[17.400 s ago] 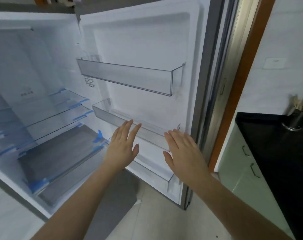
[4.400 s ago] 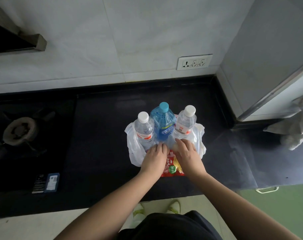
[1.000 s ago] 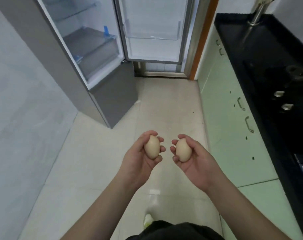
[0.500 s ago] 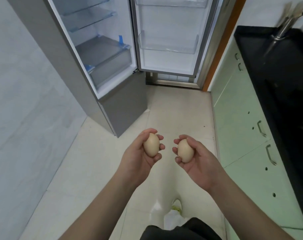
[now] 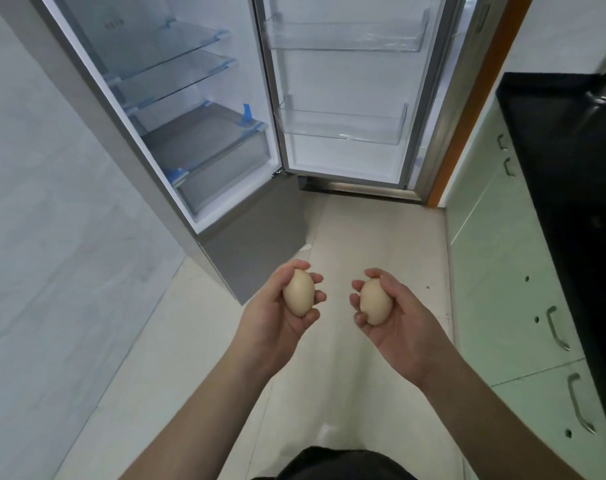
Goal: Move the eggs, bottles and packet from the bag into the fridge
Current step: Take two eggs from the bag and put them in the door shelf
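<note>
While each hand (image 5: 277, 317) (image 5: 401, 323) cups an egg (image 5: 298, 292) (image 5: 375, 301), open fridge (image 5: 204, 133) ahead; green cabinets (image 5: 502, 271) right

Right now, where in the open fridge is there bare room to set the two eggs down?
Free: both glass shelves between the fridge's side walls, the upper door bin and the lower door bin; none holds anything visible. The drawer below the shelves is closed. No crowding shows. Each egg sits in a hand: left hand, right hand.

home kitchen: open fridge (image 5: 204, 140) with glass shelves, green cabinets (image 5: 523, 306) under a black countertop (image 5: 571, 161), tiled floor (image 5: 363, 244).
</note>
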`<state>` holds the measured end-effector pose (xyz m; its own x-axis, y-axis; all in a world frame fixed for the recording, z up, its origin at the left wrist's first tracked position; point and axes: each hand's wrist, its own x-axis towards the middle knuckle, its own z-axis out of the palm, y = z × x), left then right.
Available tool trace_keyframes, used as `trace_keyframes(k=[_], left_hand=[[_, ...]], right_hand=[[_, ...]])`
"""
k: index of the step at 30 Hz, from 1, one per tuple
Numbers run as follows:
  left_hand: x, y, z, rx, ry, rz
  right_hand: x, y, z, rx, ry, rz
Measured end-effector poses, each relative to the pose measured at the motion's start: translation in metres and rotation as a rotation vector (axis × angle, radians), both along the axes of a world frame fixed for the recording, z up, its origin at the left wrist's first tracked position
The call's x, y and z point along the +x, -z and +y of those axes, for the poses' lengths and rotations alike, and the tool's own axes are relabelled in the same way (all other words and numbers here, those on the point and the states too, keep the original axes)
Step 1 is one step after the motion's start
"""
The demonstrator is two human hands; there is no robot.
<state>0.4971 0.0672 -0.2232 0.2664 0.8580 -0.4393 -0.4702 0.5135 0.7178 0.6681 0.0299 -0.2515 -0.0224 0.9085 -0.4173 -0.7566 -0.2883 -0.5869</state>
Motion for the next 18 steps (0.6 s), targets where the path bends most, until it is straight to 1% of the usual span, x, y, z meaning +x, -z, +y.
trace_keyframes(k=[6,11,18], left_hand=[[-0.001,-0.001,0.049,0.032,-0.030,0.014],[-0.010,-0.007,0.116,0.147,0.003,0.047],[-0.035,-0.027,0.215,0.213,0.017,-0.034]], right_hand=[[0.000,-0.004,0.056,0.017,-0.030,0.011],[-0.014,-0.013,0.120,0.029,-0.038,-0.022],[-0.046,-0.043,0.216,0.115,0.001,0.004]])
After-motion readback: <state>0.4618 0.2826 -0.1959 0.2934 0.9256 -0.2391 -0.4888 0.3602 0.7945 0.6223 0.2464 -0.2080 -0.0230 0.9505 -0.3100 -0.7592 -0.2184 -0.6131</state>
